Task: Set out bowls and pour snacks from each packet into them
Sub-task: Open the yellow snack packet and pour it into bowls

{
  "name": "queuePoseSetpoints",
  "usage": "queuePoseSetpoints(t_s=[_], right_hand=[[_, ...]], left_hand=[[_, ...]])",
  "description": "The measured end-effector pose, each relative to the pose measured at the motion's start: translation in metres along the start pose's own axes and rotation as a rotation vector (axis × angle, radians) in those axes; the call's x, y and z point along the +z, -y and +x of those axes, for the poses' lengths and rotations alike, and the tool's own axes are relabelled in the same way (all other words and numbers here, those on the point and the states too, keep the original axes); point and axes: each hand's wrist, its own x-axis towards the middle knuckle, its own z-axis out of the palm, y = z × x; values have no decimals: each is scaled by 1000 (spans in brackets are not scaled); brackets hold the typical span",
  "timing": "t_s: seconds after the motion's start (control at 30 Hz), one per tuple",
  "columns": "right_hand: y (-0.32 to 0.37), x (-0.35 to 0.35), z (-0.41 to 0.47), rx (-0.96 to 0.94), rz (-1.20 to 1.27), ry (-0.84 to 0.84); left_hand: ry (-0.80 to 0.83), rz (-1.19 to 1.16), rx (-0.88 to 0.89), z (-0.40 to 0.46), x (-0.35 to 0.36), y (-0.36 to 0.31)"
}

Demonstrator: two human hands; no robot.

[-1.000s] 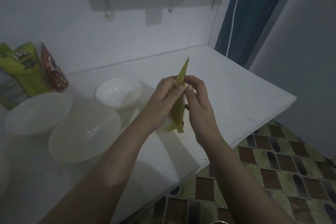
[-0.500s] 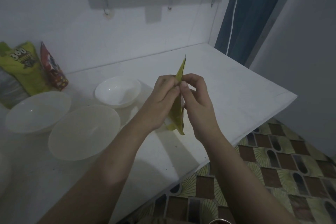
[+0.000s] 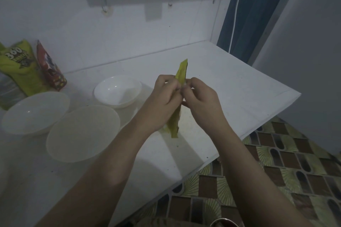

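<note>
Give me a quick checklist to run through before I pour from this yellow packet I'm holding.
1. Packet gripped: ok, left hand and right hand both pinch the yellow packet near its top.
2. Packet torn open: cannot tell, fingers hide the seam.
3. Bowls set out: ok, small bowl, middle bowl and left bowl stand on the counter.
4. Bowls free of snacks: ok, none shows any.
5. Packet over a bowl: not ok, it is right of them.
6. Other packets within view: ok, against the wall.
</note>
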Motion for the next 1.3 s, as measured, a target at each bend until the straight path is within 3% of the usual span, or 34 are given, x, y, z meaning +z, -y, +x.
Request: queuePoseSetpoints(t_s=[0.13,0.37,0.8,1.1,1.3], right_hand=[[5,-3,0,-50,-131,1],[8,-4,-1,-75,16,25],[9,-3,-3,29,161,63],[15,0,1,-16,134,-29],[6,-1,3,1,207,56]], left_hand=[[2,23,26,0,3,0],[-59,36,113,2,2,-4],[-35,4,77,0,4,-9],[-113,26,18,5,5,-16],[-87,-46,-58,10,1,-11]])
